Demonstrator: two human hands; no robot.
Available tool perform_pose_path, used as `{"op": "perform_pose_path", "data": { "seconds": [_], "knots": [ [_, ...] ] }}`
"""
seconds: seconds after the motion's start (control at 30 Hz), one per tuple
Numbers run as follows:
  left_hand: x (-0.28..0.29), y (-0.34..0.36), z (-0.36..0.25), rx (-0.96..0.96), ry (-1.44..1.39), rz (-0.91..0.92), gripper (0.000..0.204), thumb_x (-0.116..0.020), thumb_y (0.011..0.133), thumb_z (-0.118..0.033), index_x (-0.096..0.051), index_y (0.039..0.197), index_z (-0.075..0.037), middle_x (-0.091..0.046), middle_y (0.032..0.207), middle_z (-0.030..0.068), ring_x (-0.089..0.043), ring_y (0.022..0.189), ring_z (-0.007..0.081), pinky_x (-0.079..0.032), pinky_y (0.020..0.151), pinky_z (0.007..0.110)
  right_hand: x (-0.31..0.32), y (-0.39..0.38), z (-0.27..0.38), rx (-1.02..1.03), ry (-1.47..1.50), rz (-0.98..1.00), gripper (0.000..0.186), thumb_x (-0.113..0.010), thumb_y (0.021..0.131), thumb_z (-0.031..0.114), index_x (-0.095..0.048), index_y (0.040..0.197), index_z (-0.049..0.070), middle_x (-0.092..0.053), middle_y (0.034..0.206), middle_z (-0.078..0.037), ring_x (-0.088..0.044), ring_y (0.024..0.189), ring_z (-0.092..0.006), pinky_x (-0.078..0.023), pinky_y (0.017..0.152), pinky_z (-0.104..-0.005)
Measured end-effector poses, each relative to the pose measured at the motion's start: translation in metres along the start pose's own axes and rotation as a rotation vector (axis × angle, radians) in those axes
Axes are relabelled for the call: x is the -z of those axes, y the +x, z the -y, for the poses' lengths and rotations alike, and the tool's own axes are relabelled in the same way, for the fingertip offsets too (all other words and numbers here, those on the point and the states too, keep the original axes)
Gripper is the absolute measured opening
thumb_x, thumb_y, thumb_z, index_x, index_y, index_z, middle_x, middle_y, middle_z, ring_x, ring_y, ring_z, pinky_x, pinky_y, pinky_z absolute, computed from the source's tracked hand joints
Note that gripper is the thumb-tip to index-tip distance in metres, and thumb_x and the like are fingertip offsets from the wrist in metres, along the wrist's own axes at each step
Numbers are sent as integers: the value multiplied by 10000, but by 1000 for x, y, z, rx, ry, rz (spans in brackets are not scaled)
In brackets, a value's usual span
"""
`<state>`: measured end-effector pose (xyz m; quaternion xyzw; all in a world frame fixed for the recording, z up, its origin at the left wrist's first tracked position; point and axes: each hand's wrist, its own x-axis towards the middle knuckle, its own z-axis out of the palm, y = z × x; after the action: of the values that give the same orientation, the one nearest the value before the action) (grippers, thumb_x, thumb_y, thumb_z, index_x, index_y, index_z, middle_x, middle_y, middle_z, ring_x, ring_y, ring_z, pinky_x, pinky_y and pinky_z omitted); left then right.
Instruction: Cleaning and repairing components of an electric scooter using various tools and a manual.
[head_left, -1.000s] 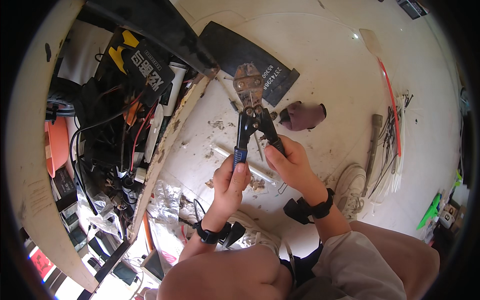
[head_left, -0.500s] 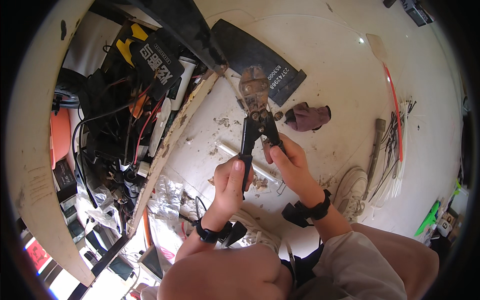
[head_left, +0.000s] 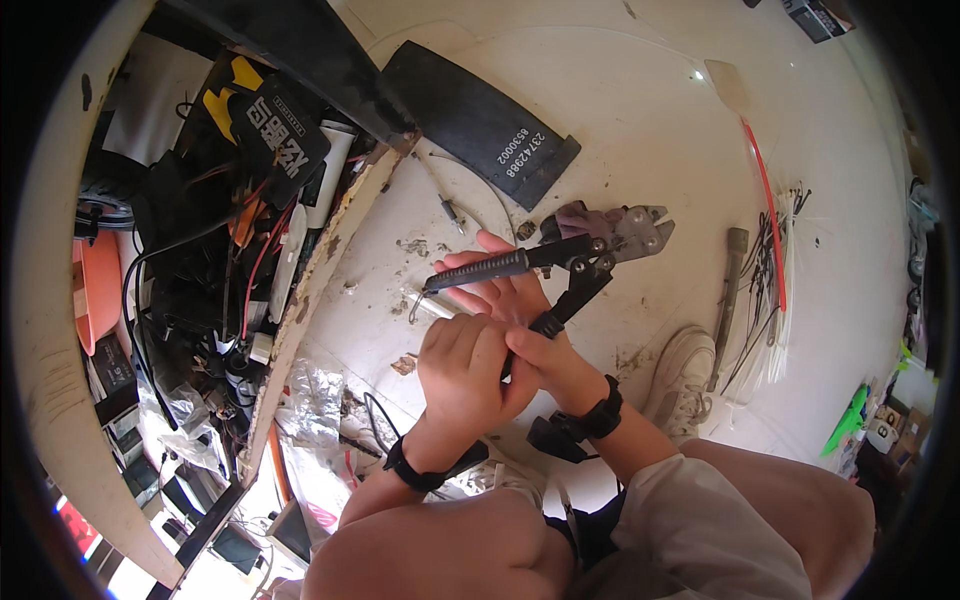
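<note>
A small bolt cutter (head_left: 638, 236) with black handles lies across my hands, its worn metal jaws pointing right. Its two handles are spread apart. My left hand (head_left: 462, 372) is closed around the end of the lower handle. My right hand (head_left: 558, 368) lies palm up under the tool, thumb over the lower handle, its other fingers stretched beneath the ribbed upper handle (head_left: 480, 270). Behind the jaws, partly covered by them, is a purple and black glove (head_left: 570, 218). A thin cable with a metal fitting (head_left: 452, 212) rests on the floor beyond my hands.
Left stands a worn-edged compartment (head_left: 335, 235) packed with cables and tools. A black printed flap (head_left: 480, 115) lies ahead. To the right are a metal bar (head_left: 731, 290), a red-handled swatter (head_left: 765, 200) and many cable ties (head_left: 775, 310). My shoe (head_left: 683, 372) is nearby.
The bolt cutter has swung from pointing away to pointing right. My left hand has shifted to the lower handle's end, and my right hand has turned palm up with its fingers stretched out.
</note>
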<state>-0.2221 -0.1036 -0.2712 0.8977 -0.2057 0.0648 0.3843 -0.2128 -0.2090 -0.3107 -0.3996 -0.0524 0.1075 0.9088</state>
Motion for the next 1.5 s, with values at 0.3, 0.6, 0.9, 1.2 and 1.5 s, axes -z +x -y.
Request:
{"op": "perform_pose_path", "data": {
  "seconds": [0.3,0.6,0.9,1.2,1.5],
  "knots": [
    [15,12,-6,40,203,7,1005,-813,556,-374,-325,1338,27,-340,1381,227,-361,1260,368,-244,1016,494,18,5,11,-1,139,-41,601,-629,785,148,-342,1304,50,-443,1301,-158,-392,1271,-259,-239,1101,-420],
    [15,0,2,187,114,141,1080,-841,495,-275,-274,1336,95,-439,1243,238,-465,1108,374,-353,946,477,16,2,16,27,-177,96,501,-526,769,44,-387,1249,14,-414,1233,-125,-392,1255,-277,-261,1075,-424],
    [16,-5,-1,251,104,67,744,-855,466,-249,-498,1064,10,-574,1052,132,-562,918,315,-442,814,417,20,3,18,26,-241,97,338,-563,780,44,-444,1097,37,-489,1079,-118,-509,1090,-242,-382,971,-396],
    [10,-18,0,310,59,110,622,-841,484,-190,-520,986,-14,-600,890,93,-575,805,292,-458,724,393,22,0,14,-49,-166,40,196,-568,796,18,-467,962,48,-522,929,-103,-549,933,-200,-441,876,-351],
    [12,-4,-1,117,130,-6,708,-842,523,-178,-483,1101,19,-553,1001,154,-569,836,291,-455,734,387,11,5,29,-43,-129,50,302,-555,795,37,-462,1081,57,-536,1164,-180,-515,1129,-248,-404,976,-394]
  ]
}}
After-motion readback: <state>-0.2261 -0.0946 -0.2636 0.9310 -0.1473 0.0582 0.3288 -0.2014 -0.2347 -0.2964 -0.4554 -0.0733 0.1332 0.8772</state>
